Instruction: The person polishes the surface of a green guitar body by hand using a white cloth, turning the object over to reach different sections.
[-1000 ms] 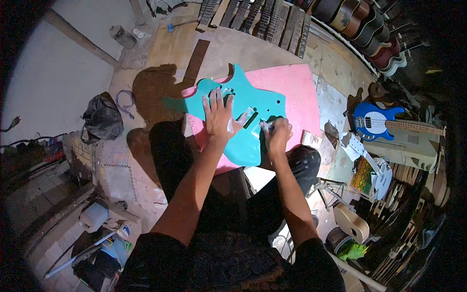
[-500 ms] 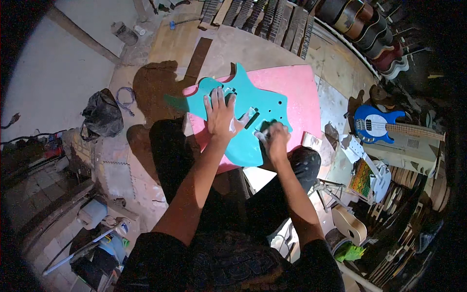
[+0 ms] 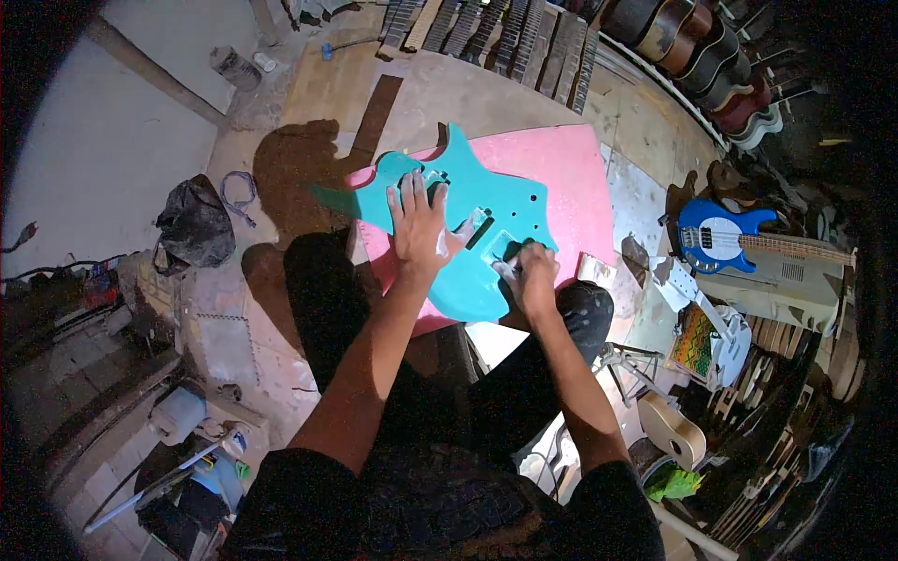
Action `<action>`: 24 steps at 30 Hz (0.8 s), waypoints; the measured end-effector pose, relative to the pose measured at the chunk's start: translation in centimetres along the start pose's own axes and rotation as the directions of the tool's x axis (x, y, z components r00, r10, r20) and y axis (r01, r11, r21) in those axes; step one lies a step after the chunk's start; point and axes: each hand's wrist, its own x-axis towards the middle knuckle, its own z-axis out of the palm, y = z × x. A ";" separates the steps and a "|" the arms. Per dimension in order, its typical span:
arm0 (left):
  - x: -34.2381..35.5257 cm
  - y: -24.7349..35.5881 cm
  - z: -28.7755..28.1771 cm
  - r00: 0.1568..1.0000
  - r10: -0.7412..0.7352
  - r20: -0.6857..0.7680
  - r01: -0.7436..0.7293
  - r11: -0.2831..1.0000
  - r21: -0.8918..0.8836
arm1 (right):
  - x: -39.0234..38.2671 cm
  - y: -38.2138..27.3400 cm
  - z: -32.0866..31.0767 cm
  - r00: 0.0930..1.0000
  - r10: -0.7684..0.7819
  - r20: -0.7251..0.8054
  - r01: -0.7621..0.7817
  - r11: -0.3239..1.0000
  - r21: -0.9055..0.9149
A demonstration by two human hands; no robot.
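A teal guitar body (image 3: 472,285) with cut cavities and round holes lies on a pink board (image 3: 578,168) over my knees. My left hand (image 3: 421,229) rests spread on its left half, fingers over the upper cavity, with white residue on the fingertips and thumb. My right hand (image 3: 531,279) is curled at the lower right cavity (image 3: 499,243), touching the body; whatever is in its fingers is too hidden to make out. A small pale block (image 3: 596,269) sits right of that hand.
Fretted necks (image 3: 482,47) lie at the back, guitar bodies (image 3: 678,42) are racked upper right. A blue bass (image 3: 716,238), white guitar (image 3: 728,341) and wooden body (image 3: 671,428) stand at right. A dark bag (image 3: 195,224), cable (image 3: 238,194) and jug (image 3: 178,411) are at left.
My right hand has shifted slightly down from where it was a second ago, uncovering more of the cavity, and the guitar body's lower right edge sits slightly differently. My left hand stays in place.
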 end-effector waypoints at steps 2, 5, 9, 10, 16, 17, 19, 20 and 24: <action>0.5 0.0 0.0 1.000 -0.015 -0.004 0.015 1.000 0.017 | 0.7 -0.1 0.8 1.000 0.004 -0.028 -0.004 1.000 0.000; 0.1 0.5 0.2 1.000 -0.020 0.018 0.020 0.999 0.036 | 0.6 0.8 1.7 0.997 -0.051 -0.055 0.050 0.999 -0.004; 0.0 0.1 0.2 0.999 -0.026 0.026 0.024 0.998 0.063 | 0.4 0.2 0.3 0.999 -0.040 0.016 0.040 0.999 -0.020; 0.2 0.2 0.2 0.999 -0.027 0.025 0.025 0.997 0.067 | 0.4 0.4 0.4 0.999 -0.049 -0.002 0.049 0.998 -0.037; 0.1 0.1 0.3 0.999 -0.035 0.033 0.033 0.997 0.064 | 0.7 1.4 1.7 0.993 -0.114 -0.012 0.111 0.983 -0.144; 0.0 0.0 0.4 0.999 -0.031 0.018 0.030 0.997 0.069 | 0.4 2.3 1.4 0.988 -0.152 0.013 0.152 0.977 -0.152; 0.0 -0.1 0.3 1.000 -0.022 -0.001 0.022 0.998 0.055 | 0.1 1.1 0.6 0.984 -0.174 -0.044 0.171 0.983 -0.066; 0.3 -0.1 0.4 1.000 -0.020 -0.010 0.020 0.999 0.036 | 0.6 1.6 1.1 0.988 -0.152 -0.020 0.148 0.982 -0.121; 0.2 0.3 0.2 1.000 -0.019 0.018 0.018 0.999 0.034 | 0.9 2.1 2.8 0.986 -0.158 -0.055 0.148 0.976 -0.161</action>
